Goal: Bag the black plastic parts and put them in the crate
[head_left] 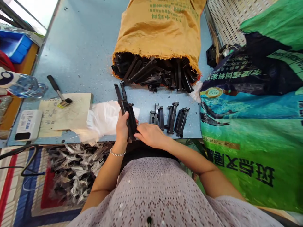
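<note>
Near the table's front edge, my left hand (122, 127) is wrapped round long black plastic parts (127, 110), which stand out above the thumb and tilt to the left. My right hand (151, 135) touches the lower right side of these parts with bent fingers; its fingertips are partly hidden, and I cannot make out whether they pinch anything. Right of the hands, several similar black parts (172, 117) lie side by side on the blue table (94, 47). Beyond them, a yellow woven sack (161, 31) opens toward me, full of black parts (151, 71).
To the left are crumpled white plastic (104, 118), a brush (58, 90) on a cardboard sheet (78, 108), a white box (28, 124) and a clear bottle (26, 84). A green and blue sack (251, 126) stands at the right. Below the table is a red crate (48, 189) with wrapped pieces.
</note>
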Available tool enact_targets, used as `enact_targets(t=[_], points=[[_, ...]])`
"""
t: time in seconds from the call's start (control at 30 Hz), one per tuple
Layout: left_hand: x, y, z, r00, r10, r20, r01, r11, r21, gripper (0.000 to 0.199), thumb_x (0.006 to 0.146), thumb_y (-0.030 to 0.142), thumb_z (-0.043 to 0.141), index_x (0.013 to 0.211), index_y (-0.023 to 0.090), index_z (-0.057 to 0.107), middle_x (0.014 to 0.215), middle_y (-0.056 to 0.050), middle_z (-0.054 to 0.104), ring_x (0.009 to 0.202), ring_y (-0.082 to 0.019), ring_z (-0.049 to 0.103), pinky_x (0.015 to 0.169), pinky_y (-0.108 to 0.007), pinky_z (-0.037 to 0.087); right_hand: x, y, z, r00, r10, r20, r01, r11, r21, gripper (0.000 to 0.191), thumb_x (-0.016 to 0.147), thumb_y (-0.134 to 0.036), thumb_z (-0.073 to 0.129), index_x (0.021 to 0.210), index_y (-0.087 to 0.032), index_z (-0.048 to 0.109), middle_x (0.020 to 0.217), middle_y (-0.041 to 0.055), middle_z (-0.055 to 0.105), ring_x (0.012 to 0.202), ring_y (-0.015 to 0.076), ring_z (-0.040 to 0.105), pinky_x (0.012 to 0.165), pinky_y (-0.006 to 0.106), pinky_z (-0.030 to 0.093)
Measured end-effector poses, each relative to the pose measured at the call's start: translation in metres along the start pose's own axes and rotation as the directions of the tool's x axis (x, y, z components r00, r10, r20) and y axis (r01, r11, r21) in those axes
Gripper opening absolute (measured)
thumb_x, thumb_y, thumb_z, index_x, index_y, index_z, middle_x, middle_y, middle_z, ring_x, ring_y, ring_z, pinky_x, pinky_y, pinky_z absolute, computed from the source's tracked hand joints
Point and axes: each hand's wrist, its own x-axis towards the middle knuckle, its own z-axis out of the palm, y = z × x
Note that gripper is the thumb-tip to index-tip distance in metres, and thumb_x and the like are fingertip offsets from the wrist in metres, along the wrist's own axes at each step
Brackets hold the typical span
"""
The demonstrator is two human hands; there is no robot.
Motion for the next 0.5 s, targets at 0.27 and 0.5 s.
enact_targets(t=[0.27,0.5], points=[[-0.007,-0.038,0.012,0.927,-0.229,0.297,0.152,0.954,0.26,0.064,0.087,0.052,0.067,0.143,0.028,0.048,0.105,-0.007,0.065,0.068,-0.016,0.064,0.062,-0.032,0.057,-0.065,0.057,0.004,0.891,0.332,-0.311,-0.39,0.909,-0.147,0.038,0.105,-0.039,0.044,0.133,-0.019,0.062,0.141,0.0162,0.059,0.137,0.0346,0.043,0.111,0.056,0.033],[0.019,-0.054,0.05,0.968,-0.088,0.236,0.07,0.994,0.082,0.061,0.085,0.053,0.071,0.137,0.026,0.053,0.101,-0.004,0.065,0.079,-0.017,0.064,0.075,-0.034,0.059,-0.069,0.1,-0.006,0.877,0.355,-0.324,-0.403,0.911,-0.092,0.037,0.101,-0.03,0.049,0.134,-0.024,0.066,0.147,0.0131,0.055,0.147,0.0362,0.031,0.118,0.062,0.028]])
